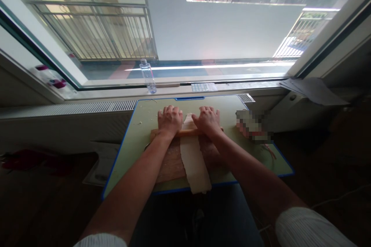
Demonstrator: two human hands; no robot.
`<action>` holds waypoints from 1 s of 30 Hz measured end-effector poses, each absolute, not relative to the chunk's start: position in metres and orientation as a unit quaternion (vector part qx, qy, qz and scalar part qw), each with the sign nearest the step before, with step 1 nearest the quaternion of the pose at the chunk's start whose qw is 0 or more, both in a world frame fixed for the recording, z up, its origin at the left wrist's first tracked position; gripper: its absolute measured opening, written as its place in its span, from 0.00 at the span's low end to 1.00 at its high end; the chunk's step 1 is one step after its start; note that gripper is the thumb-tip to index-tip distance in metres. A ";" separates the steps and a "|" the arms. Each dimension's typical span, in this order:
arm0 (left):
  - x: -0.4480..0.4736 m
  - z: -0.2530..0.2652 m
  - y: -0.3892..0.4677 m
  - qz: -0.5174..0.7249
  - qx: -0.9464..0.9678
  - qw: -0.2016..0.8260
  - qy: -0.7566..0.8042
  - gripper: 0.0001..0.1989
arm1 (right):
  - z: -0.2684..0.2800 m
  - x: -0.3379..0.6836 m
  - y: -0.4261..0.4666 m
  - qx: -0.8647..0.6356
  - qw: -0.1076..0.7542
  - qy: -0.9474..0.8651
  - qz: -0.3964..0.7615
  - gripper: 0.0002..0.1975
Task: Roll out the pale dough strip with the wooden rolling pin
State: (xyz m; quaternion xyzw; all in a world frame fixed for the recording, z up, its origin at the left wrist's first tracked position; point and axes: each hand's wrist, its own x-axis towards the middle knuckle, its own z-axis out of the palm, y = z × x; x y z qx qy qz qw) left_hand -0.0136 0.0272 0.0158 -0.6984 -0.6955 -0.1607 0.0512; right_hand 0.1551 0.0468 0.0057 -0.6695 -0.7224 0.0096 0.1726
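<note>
A long pale strip of dough lies over a brown wooden board, its near end hanging past the front edge of the table. Across the strip rests a wooden rolling pin. My left hand presses on the pin's left part, palm down, its fingers stretched forward beyond it. On the right part my right hand lies the same way, thumb pointing inward near the dough. Between my hands the far end of the strip shows beyond the pin. Both palms cover the pin's surface beneath them.
The green table has a blue rim and a few crumbs at its far left. A pixelated object lies on its right side. A clear bottle stands on the window sill, with papers farther right. A radiator runs behind.
</note>
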 end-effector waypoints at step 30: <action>0.001 0.007 -0.092 -0.101 -0.679 -0.010 -0.727 0.31 | -0.003 0.175 -0.077 -0.666 0.156 -0.729 -0.005 0.33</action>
